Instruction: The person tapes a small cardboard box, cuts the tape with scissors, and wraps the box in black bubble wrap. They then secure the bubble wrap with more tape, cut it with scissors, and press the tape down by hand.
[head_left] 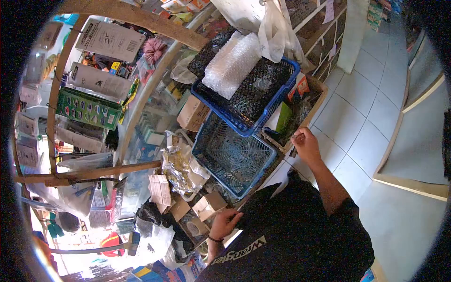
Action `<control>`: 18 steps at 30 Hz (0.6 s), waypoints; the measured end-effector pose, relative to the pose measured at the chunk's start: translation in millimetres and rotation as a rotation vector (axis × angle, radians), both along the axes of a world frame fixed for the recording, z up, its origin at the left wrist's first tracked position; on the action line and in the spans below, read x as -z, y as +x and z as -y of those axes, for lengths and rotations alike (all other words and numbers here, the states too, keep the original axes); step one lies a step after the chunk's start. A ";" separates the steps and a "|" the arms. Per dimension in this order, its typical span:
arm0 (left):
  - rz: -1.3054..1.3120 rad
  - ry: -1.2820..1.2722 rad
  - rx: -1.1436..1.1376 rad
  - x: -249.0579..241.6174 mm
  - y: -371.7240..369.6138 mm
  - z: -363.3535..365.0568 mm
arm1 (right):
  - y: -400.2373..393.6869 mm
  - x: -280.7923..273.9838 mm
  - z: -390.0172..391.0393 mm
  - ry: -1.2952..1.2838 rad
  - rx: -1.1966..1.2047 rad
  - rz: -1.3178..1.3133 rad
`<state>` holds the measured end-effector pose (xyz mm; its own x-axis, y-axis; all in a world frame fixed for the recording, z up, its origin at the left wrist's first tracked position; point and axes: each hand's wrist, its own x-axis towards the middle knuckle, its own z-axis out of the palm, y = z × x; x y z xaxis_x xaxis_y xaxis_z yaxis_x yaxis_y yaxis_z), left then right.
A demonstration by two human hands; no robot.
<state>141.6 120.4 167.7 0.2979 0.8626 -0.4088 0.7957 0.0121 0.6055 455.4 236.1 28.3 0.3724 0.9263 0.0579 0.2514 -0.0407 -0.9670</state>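
Observation:
My left hand (224,224), with a dark band at the wrist, is held low in front of my body with its fingers curled in. Nothing shows in it, and it is close to an open cardboard box (209,206). At the wooden ledge on the right, my right hand (306,144) has its fingers pinched together; whatever they hold, if anything, is too small to make out. Beyond the hands, a blue basket (292,80) carries a bubble-wrapped package (233,65) and black bubble-wrapped bundles (256,91). An empty blue-grey basket (235,152) lies below it.
A curved glass display case (157,80) and wooden frame (141,19) with hanging packaged goods (89,107) stand on the left. Crumpled plastic (183,164) and cardboard lie beside the baskets. A tiled floor (350,122) runs along the right, bordered by a pale counter (418,155).

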 end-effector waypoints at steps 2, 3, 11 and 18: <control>0.000 -0.034 0.012 -0.7 5.0 5.6 | -3.3 12.7 -2.0 -0.006 0.038 0.087; 0.006 -0.024 0.001 0.8 1.9 8.6 | -3.0 17.2 -3.6 -0.028 0.046 0.110; -0.028 -0.056 -0.116 3.5 -6.9 10.4 | 2.8 42.0 -15.9 -0.145 0.079 0.207; 0.025 -0.006 -0.033 9.9 -1.0 -1.4 | 5.3 34.9 -14.0 -0.224 0.128 0.270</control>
<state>140.6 121.8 157.9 0.2793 0.8698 -0.4068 0.7796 0.0419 0.6248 460.7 250.2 -6.5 0.4848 0.8742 -0.0289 0.4756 -0.2911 -0.8301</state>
